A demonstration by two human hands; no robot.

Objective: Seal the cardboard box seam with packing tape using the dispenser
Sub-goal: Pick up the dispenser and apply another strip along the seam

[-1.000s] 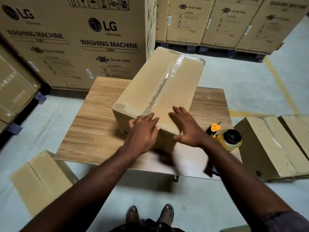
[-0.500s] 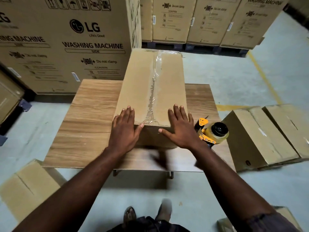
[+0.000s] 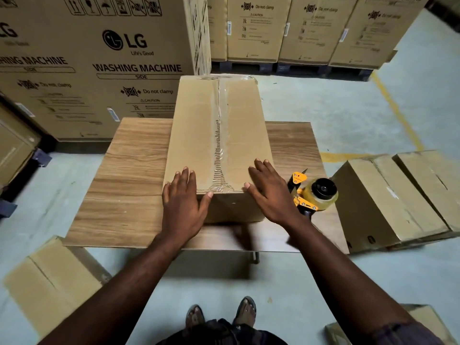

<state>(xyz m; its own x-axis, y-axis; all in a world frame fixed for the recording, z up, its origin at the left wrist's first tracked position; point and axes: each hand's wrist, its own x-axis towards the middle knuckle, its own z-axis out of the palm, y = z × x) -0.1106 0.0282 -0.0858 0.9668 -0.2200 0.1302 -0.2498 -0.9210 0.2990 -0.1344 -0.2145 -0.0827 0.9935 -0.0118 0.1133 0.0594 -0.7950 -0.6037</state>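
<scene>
Plain brown cardboard box [image 3: 199, 135] lies lengthwise on the wood-grain tabletop [image 3: 129, 170], its far end overhanging the table's 12 o'clock edge. A strip of clear packing tape [image 3: 222, 125] runs along the centre seam from the far end to the near edge, where it looks wrinkled and puckered. Left hand [image 3: 183, 202] lies flat over the near left corner, fingers [image 3: 185, 176] spread wide, thumb along the near top edge, holding nothing. Right hand [image 3: 270, 192] lies flat on the near right corner, likewise splayed and empty. The seam lies between the two hands, touching neither; nearest are the thumb tips. Yellow-and-black tape dispenser [image 3: 312, 192] rests on the table at 3 o'clock of the right hand, just beside it, untouched. Risks, as judged: the wrinkled near end may lift if not pressed down; the overhanging box could slide or tip off the far edge if pushed forward; a sideways sweep of the right hand could knock the dispenser.
</scene>
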